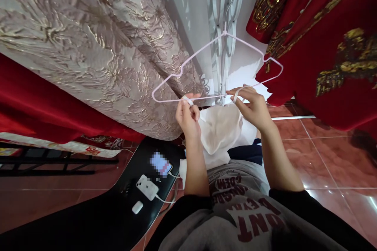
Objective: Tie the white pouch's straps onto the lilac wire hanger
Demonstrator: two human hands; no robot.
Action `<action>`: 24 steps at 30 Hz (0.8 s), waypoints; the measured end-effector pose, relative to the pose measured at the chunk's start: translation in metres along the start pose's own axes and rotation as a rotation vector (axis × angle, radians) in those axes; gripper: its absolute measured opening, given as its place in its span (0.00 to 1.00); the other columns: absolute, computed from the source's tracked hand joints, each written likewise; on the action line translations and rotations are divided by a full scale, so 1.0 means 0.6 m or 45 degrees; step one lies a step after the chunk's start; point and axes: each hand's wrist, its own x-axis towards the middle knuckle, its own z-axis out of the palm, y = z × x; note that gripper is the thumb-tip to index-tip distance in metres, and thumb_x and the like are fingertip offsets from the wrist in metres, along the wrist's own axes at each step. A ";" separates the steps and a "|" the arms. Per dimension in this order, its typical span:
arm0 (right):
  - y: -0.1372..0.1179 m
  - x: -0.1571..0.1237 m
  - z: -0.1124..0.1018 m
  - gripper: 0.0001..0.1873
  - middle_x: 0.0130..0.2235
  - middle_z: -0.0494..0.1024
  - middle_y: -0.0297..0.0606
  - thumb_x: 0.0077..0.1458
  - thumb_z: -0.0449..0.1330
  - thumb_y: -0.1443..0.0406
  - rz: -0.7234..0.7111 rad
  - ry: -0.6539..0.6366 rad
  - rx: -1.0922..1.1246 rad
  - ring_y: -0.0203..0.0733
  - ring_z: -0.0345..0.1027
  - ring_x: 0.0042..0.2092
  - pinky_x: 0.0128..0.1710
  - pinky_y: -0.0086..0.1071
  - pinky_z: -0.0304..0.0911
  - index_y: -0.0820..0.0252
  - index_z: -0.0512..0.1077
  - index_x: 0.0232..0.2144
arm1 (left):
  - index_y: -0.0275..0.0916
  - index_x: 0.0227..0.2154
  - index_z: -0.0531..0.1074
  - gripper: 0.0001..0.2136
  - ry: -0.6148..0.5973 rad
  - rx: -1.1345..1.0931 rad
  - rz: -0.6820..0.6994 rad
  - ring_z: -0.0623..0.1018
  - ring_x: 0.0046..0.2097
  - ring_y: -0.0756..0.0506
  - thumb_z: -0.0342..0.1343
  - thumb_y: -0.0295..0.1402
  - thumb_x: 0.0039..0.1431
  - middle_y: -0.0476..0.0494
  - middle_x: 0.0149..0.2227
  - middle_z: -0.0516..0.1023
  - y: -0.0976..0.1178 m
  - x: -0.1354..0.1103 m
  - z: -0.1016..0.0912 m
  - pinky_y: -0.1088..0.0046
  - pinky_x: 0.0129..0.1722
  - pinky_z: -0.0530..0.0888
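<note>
A thin white wire hanger [206,51] hangs from a white metal rack [224,15] in front of me. My left hand [187,115] is closed in a pinch on a white strap at the hanger's bottom bar. My right hand [252,106] is also closed, fingers pinching a second white strap [238,93] looped near the bar. A sheer white garment [219,133] droops from the straps between my two hands, down to my lap.
A beige and gold brocade garment [97,43] hangs at the left over red cloth [35,106]. Red garments with gold embroidery [326,47] hang at the right. A black surface [118,208] holds two phones [153,176] and a white earbud case [137,207]. Red floor tiles lie below.
</note>
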 end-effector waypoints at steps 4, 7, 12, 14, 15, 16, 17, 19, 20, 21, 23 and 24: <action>0.011 -0.014 -0.001 0.11 0.45 0.87 0.33 0.69 0.60 0.58 0.007 0.118 -0.015 0.46 0.80 0.51 0.70 0.60 0.58 0.45 0.83 0.46 | 0.41 0.49 0.82 0.14 0.166 0.379 0.246 0.64 0.19 0.58 0.59 0.34 0.63 0.40 0.46 0.86 0.017 0.020 -0.054 0.78 0.17 0.55; 0.013 -0.021 -0.008 0.11 0.43 0.87 0.31 0.69 0.60 0.58 0.012 0.173 -0.015 0.45 0.80 0.50 0.71 0.61 0.55 0.44 0.83 0.44 | 0.40 0.48 0.84 0.14 0.250 0.664 0.448 0.66 0.19 0.57 0.58 0.34 0.64 0.46 0.37 0.85 0.047 0.043 -0.097 0.79 0.19 0.61; 0.017 -0.019 -0.004 0.11 0.43 0.86 0.31 0.68 0.60 0.56 0.011 0.160 -0.013 0.46 0.80 0.50 0.72 0.62 0.55 0.44 0.83 0.43 | 0.44 0.40 0.86 0.08 0.038 0.904 0.577 0.78 0.31 0.50 0.68 0.35 0.58 0.46 0.37 0.86 0.106 0.090 -0.107 0.72 0.32 0.75; 0.017 -0.022 0.002 0.11 0.43 0.86 0.31 0.68 0.60 0.56 0.000 0.178 -0.013 0.45 0.80 0.50 0.72 0.61 0.55 0.45 0.83 0.43 | 0.45 0.40 0.86 0.08 -0.212 0.990 0.587 0.82 0.40 0.46 0.70 0.35 0.57 0.45 0.38 0.86 0.121 0.109 -0.082 0.68 0.42 0.77; 0.016 -0.025 0.005 0.11 0.43 0.86 0.31 0.68 0.60 0.56 -0.002 0.198 -0.013 0.45 0.80 0.50 0.72 0.61 0.55 0.45 0.83 0.43 | 0.45 0.41 0.86 0.07 -0.336 1.012 0.585 0.82 0.43 0.45 0.69 0.34 0.59 0.45 0.39 0.86 0.126 0.117 -0.066 0.66 0.46 0.77; 0.015 -0.028 0.007 0.11 0.43 0.86 0.31 0.69 0.60 0.57 -0.002 0.219 -0.013 0.45 0.80 0.50 0.72 0.61 0.54 0.46 0.83 0.42 | 0.44 0.41 0.86 0.07 -0.441 1.022 0.581 0.82 0.44 0.44 0.67 0.34 0.61 0.44 0.40 0.86 0.131 0.124 -0.049 0.65 0.47 0.77; 0.014 -0.030 0.009 0.11 0.42 0.86 0.31 0.69 0.60 0.58 0.000 0.238 -0.015 0.45 0.80 0.50 0.72 0.60 0.54 0.46 0.83 0.42 | 0.43 0.40 0.85 0.06 -0.528 1.027 0.573 0.82 0.44 0.44 0.65 0.33 0.63 0.44 0.39 0.86 0.134 0.130 -0.032 0.65 0.47 0.77; 0.012 -0.035 0.010 0.11 0.42 0.86 0.31 0.69 0.59 0.59 0.001 0.270 -0.019 0.44 0.80 0.50 0.73 0.60 0.53 0.46 0.83 0.41 | 0.41 0.36 0.83 0.08 -0.679 1.066 0.514 0.81 0.38 0.45 0.59 0.33 0.67 0.46 0.34 0.84 0.138 0.139 -0.005 0.66 0.42 0.75; 0.011 -0.036 0.009 0.11 0.42 0.86 0.31 0.69 0.59 0.59 -0.001 0.277 -0.019 0.44 0.80 0.50 0.74 0.59 0.52 0.46 0.83 0.41 | 0.41 0.32 0.81 0.10 -0.735 1.096 0.476 0.79 0.35 0.46 0.57 0.33 0.69 0.47 0.31 0.82 0.139 0.143 0.003 0.67 0.39 0.74; 0.011 -0.036 0.008 0.11 0.42 0.86 0.31 0.69 0.59 0.59 -0.005 0.277 -0.017 0.44 0.80 0.50 0.74 0.59 0.51 0.45 0.83 0.41 | 0.41 0.28 0.78 0.13 -0.771 1.122 0.444 0.77 0.32 0.46 0.56 0.34 0.70 0.48 0.27 0.79 0.138 0.146 0.007 0.67 0.36 0.72; 0.013 -0.036 0.005 0.11 0.43 0.86 0.30 0.69 0.59 0.59 -0.015 0.267 -0.014 0.44 0.79 0.50 0.74 0.59 0.50 0.45 0.83 0.42 | 0.41 0.23 0.73 0.18 -0.759 1.134 0.370 0.74 0.30 0.47 0.54 0.37 0.71 0.48 0.25 0.75 0.129 0.147 0.002 0.67 0.35 0.71; 0.014 -0.036 0.005 0.11 0.43 0.86 0.30 0.69 0.59 0.60 -0.018 0.261 -0.014 0.44 0.79 0.51 0.75 0.59 0.50 0.45 0.83 0.43 | 0.41 0.23 0.71 0.19 -0.684 1.095 0.332 0.74 0.30 0.47 0.54 0.39 0.71 0.48 0.25 0.74 0.120 0.143 -0.006 0.67 0.36 0.72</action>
